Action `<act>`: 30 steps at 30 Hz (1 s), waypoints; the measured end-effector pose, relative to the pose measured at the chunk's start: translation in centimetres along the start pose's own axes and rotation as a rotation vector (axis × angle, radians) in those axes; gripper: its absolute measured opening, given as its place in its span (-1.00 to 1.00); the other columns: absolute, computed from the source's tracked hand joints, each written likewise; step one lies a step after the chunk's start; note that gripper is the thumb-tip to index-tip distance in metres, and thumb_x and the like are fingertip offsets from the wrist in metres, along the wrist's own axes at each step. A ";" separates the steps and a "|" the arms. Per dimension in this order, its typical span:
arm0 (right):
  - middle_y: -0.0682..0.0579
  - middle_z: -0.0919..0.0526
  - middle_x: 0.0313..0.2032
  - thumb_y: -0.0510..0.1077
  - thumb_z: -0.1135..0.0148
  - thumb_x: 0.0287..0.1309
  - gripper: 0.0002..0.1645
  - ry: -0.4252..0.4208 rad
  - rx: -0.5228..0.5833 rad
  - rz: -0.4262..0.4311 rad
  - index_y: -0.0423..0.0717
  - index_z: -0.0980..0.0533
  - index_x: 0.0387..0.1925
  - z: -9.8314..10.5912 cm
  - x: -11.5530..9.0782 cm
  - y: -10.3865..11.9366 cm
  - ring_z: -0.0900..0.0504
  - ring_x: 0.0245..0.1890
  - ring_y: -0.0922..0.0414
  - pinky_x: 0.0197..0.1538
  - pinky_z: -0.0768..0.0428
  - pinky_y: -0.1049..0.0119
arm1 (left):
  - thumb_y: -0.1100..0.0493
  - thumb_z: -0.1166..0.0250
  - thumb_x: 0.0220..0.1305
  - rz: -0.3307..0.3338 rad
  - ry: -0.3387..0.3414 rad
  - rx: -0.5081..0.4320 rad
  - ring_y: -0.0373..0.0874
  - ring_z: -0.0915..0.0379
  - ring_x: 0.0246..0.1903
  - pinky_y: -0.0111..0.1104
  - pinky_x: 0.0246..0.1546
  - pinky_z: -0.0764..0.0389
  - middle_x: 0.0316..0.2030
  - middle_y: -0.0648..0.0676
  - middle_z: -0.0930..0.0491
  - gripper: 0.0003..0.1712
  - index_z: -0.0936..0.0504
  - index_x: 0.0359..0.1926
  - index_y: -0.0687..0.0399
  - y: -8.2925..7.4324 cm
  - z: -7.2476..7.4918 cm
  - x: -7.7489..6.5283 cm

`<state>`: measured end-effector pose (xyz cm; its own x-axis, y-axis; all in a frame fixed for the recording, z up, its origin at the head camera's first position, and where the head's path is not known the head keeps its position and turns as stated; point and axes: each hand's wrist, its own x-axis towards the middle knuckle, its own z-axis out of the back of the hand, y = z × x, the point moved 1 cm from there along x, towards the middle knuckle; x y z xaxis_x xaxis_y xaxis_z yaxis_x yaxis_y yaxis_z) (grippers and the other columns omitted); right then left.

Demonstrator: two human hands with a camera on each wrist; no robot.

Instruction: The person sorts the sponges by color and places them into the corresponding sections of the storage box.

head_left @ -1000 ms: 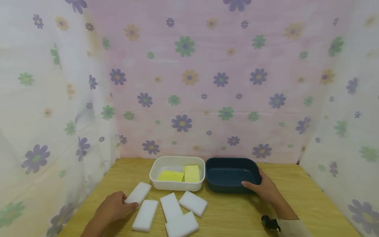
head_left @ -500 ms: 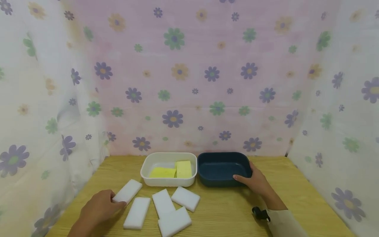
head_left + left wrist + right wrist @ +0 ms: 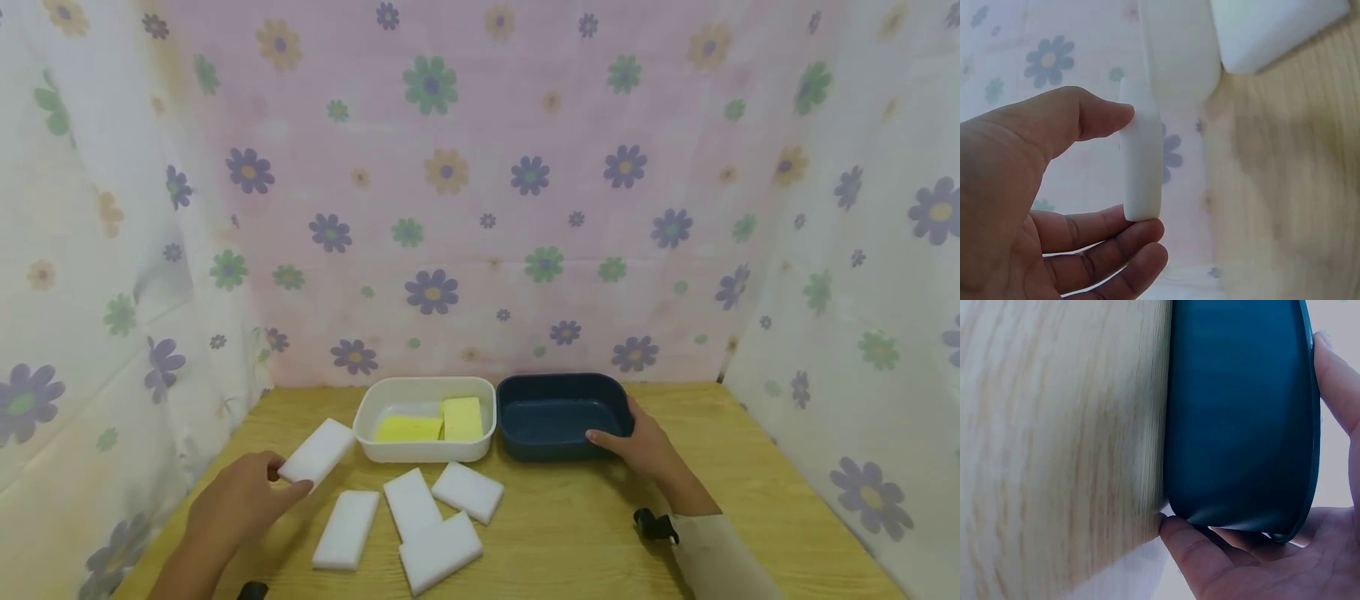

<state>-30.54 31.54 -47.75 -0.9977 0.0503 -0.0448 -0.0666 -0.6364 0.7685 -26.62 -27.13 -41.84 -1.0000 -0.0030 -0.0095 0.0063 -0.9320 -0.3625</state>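
Thumb and fingers of the left hand point(image 3: 236, 496) pinch a white block point(image 3: 318, 452), held tilted above the near left of the wooden table point(image 3: 570, 542). Right of it, four more white blocks point(image 3: 345, 531) lie on the near side, one overlapping another. Beyond them, a white tray point(image 3: 423, 452) contains two yellow blocks point(image 3: 462, 419). Just to its right sits a dark blue tray point(image 3: 562, 450), its right end gripped by the right hand point(image 3: 648, 446), thumb at the rim.
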 end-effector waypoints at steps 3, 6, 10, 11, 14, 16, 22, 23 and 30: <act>-0.35 0.27 0.63 0.57 -0.33 0.07 0.60 0.009 0.001 0.003 -0.07 0.42 0.66 0.2 0.1 0.0 0.09 0.58 -0.43 0.44 -0.22 -0.42 | -0.51 -0.38 0.11 -0.027 -0.037 0.000 -0.04 -0.60 -0.23 -0.25 -0.48 -0.48 0.00 0.25 -0.68 -0.04 -0.64 0.13 0.26 -1.2 0.5 -0.3; -0.36 0.28 0.63 0.58 -0.33 0.07 0.60 0.013 -0.008 0.002 -0.07 0.44 0.65 0.4 0.1 0.0 0.10 0.57 -0.44 0.44 -0.20 -0.44 | -0.46 -0.40 0.14 -0.072 -0.088 0.004 -0.06 -0.59 -0.22 -0.27 -0.47 -0.48 -0.04 0.20 -0.69 -0.10 -0.66 0.15 0.23 -2.6 0.7 -0.5; -0.36 0.28 0.63 0.58 -0.32 0.08 0.60 0.018 -0.017 -0.007 -0.07 0.44 0.65 0.6 -0.1 0.0 0.11 0.57 -0.46 0.44 -0.19 -0.44 | -0.38 -0.42 0.16 -0.133 -0.164 0.022 -0.08 -0.57 -0.24 -0.29 -0.46 -0.47 -0.09 0.14 -0.70 -0.23 -0.69 0.11 0.16 -4.3 0.8 -0.7; -0.37 0.29 0.63 0.58 -0.31 0.09 0.59 0.021 -0.018 -0.007 -0.07 0.45 0.65 0.6 -0.1 0.0 0.11 0.57 -0.46 0.44 -0.18 -0.45 | -0.37 -0.42 0.16 -0.143 -0.176 0.026 -0.08 -0.57 -0.25 -0.29 -0.47 -0.47 -0.09 0.14 -0.70 -0.24 -0.70 0.10 0.15 -4.6 0.9 -0.7; -0.35 0.29 0.63 0.57 -0.32 0.08 0.59 0.027 -0.008 -0.006 -0.05 0.45 0.65 0.3 -0.1 0.2 0.12 0.57 -0.45 0.45 -0.17 -0.44 | -0.35 -0.43 0.17 -0.167 -0.206 0.041 -0.07 -0.58 -0.26 -0.27 -0.47 -0.48 -0.10 0.14 -0.72 -0.27 -0.70 0.08 0.14 -5.4 1.2 -0.9; -0.35 0.30 0.63 0.56 -0.33 0.09 0.59 0.029 -0.004 -0.001 -0.06 0.46 0.65 0.2 -0.1 0.3 0.13 0.58 -0.45 0.45 -0.17 -0.44 | -0.35 -0.43 0.17 -0.181 -0.217 0.053 -0.08 -0.58 -0.29 -0.27 -0.48 -0.48 -0.10 0.14 -0.72 -0.27 -0.71 0.09 0.14 -5.9 1.2 -0.8; -0.35 0.28 0.63 0.55 -0.34 0.10 0.58 0.024 0.001 0.000 -0.06 0.44 0.65 0.2 0.1 0.2 0.12 0.58 -0.44 0.45 -0.17 -0.44 | -0.29 -0.48 0.13 -0.260 -0.286 0.081 -0.12 -0.54 -0.39 -0.29 -0.52 -0.46 -0.19 0.06 -0.72 -0.34 -0.74 0.03 0.13 -7.9 1.0 0.2; -0.34 0.28 0.63 0.54 -0.34 0.10 0.58 0.023 0.003 -0.001 -0.06 0.43 0.65 0.2 0.1 0.2 0.12 0.58 -0.43 0.45 -0.16 -0.44 | -0.28 -0.48 0.12 -0.272 -0.295 0.082 -0.11 -0.56 -0.37 -0.28 -0.51 -0.48 -0.19 0.06 -0.73 -0.34 -0.75 0.03 0.14 -8.2 1.0 0.4; -0.34 0.28 0.64 0.56 -0.35 0.07 0.59 0.022 0.006 -0.013 -0.05 0.43 0.66 0.2 0.0 0.2 0.14 0.59 -0.43 0.46 -0.13 -0.45 | -0.25 -0.47 0.12 -0.317 -0.272 0.115 -0.10 -0.59 -0.34 -0.27 -0.51 -0.51 -0.17 0.04 -0.75 -0.34 -0.75 0.07 0.12 -10.4 0.2 1.8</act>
<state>-30.53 31.63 -47.47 -0.9968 0.0416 -0.0689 -0.0797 -0.6315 0.7712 -28.44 -17.54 -37.89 -0.9179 0.2093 0.3370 -0.2874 -0.9364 -0.2012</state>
